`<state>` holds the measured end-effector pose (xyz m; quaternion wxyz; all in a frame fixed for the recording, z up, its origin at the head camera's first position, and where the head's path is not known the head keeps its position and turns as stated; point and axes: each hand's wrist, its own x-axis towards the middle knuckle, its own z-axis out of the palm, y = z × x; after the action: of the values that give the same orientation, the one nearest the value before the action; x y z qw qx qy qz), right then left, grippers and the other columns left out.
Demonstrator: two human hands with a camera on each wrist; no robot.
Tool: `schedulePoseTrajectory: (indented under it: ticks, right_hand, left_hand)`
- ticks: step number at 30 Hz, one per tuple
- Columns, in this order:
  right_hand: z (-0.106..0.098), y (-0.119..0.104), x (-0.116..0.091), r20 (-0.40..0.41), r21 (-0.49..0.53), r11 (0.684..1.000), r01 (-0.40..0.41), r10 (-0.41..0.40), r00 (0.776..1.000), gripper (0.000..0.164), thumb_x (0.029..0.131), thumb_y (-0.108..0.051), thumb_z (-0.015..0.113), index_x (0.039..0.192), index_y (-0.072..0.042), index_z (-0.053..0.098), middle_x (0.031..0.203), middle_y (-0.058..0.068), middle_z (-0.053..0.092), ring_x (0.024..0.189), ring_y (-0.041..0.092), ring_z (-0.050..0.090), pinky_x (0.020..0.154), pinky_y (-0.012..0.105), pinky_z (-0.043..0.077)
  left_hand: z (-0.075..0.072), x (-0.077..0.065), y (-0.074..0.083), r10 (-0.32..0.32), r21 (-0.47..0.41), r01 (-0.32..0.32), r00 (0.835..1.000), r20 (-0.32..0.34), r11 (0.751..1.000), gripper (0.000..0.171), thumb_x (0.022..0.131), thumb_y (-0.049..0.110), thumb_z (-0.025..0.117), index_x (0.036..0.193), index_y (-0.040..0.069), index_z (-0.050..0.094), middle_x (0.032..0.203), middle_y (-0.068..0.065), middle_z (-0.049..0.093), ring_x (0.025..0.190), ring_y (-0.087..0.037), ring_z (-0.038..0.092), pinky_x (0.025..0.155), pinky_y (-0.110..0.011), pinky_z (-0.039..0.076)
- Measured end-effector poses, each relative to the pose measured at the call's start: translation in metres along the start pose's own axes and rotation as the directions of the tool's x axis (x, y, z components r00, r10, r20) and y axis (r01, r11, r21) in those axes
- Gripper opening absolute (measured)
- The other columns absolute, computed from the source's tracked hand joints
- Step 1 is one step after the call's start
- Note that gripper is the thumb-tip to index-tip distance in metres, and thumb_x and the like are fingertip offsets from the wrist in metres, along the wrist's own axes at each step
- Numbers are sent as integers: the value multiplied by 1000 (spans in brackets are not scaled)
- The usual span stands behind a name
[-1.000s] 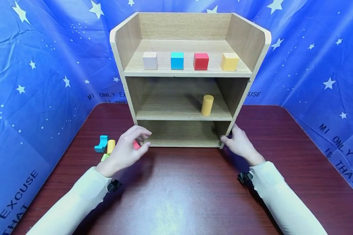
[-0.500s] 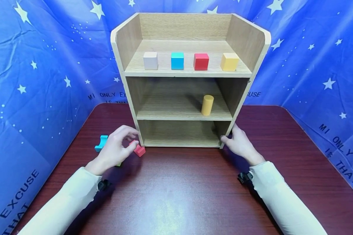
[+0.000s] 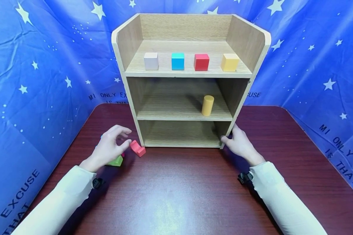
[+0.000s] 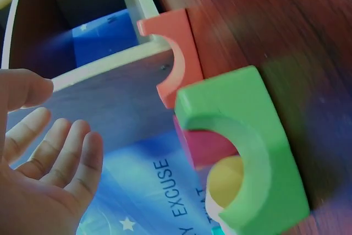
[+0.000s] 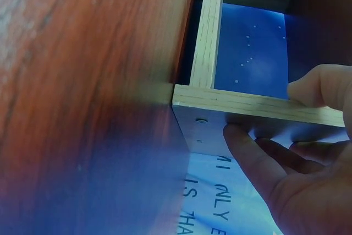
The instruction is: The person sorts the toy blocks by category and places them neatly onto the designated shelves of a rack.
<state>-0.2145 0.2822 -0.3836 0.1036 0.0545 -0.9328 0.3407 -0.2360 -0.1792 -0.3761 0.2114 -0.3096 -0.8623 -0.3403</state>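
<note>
Shelf (image 3: pixel 185 26) stands on table (image 3: pixel 194 182), right hand (image 3: pixel 242 147) pinching its lower right side (image 5: pixel 247 104), left hand (image 3: pixel 107 146) loosely spread near red curved block (image 3: pixel 139 149) just beside shelf at left, green block (image 3: pixel 116 161) nearby.

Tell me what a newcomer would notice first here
The shelf mid-scene, I'd guess, with a white cube, blue cube, red cube and yellow cube lined up on its top level. Below, a yellow cylinder stands on the middle level. Next may come the right grip holding the shelf's lower right side, and the empty left grip beside a red arch on the table.
</note>
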Motion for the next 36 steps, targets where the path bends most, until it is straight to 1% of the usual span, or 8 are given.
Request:
schedulePoseTrajectory:
  ticks: [4, 11, 17, 21, 27, 29, 33, 36]
  right_hand:
    - [0, 0, 0, 0, 3, 1000, 2, -2, 1000, 44, 85, -11, 60, 123, 1, 43, 106, 22, 63, 98, 31, 59, 85, 46, 45]
    - [0, 0, 0, 1, 4, 1000, 2, -2, 1000, 44, 85, -10, 60, 124, 1, 43, 107, 23, 63, 98, 32, 59, 85, 46, 45]
    - [0, 1, 0, -1, 4, 1000, 3, -3, 1000, 44, 85, -10, 60, 124, 1, 43, 106, 22, 63, 97, 31, 59, 85, 46, 45]
    - [0, 1, 1, -2, 1, 1000, 4, -4, 1000, 44, 85, -11, 60, 124, 1, 43, 105, 22, 63, 97, 31, 59, 85, 46, 45]
    - [0, 0, 1, -1, -4, 1000, 14, -14, 1000, 44, 84, -9, 59, 123, 1, 43, 102, 21, 63, 95, 31, 59, 83, 45, 45]
    - [-1, 0, 1, -2, -4, 1000, 12, -12, 1000, 43, 84, -9, 59, 123, 1, 43, 101, 20, 63, 95, 31, 59, 83, 45, 45]
    - [-1, 0, 0, -6, -7, 1000, 5, -5, 1000, 43, 84, -10, 60, 123, 1, 43, 102, 21, 63, 97, 32, 58, 85, 46, 44]
    - [0, 1, 0, -1, -9, 1000, -1, 1, 1000, 43, 84, -11, 60, 123, 0, 44, 103, 20, 63, 98, 32, 58, 86, 46, 44]
  left_hand:
    - [-2, -2, -5, -25, 21, 25, 999, 20, 999, 30, 77, 4, 74, 104, 5, 63, 93, -5, 61, 79, -20, 63, 66, -42, 51]
    - [-5, -6, -16, -67, 63, 64, 997, 41, 996, 26, 77, 3, 73, 101, 4, 64, 87, -3, 60, 75, -20, 60, 63, -36, 50]
    - [-7, -9, -22, -97, 94, 89, 992, 75, 992, 24, 77, 3, 72, 99, 3, 64, 88, -6, 61, 72, -24, 60, 64, -33, 48]
    - [-8, -11, -24, -138, 115, 124, 984, 115, 986, 24, 77, 3, 72, 99, 2, 64, 90, -9, 62, 74, -26, 60, 65, -35, 49]
    - [-8, -14, -26, -172, 190, 143, 974, 145, 971, 25, 76, 9, 72, 99, 2, 65, 83, -10, 59, 68, -20, 54, 63, -35, 42]
    - [-8, -14, -25, -195, 209, 161, 968, 159, 965, 26, 76, 11, 72, 100, 1, 64, 84, -11, 59, 68, -20, 55, 63, -36, 43]
    - [-7, -15, -24, -240, 246, 192, 953, 186, 950, 28, 78, 15, 71, 101, 0, 64, 88, -13, 61, 74, -24, 58, 68, -41, 44]
    - [-7, -17, -24, -271, 291, 210, 944, 187, 933, 28, 79, 17, 71, 100, 1, 64, 87, -12, 61, 78, -26, 57, 70, -46, 44]
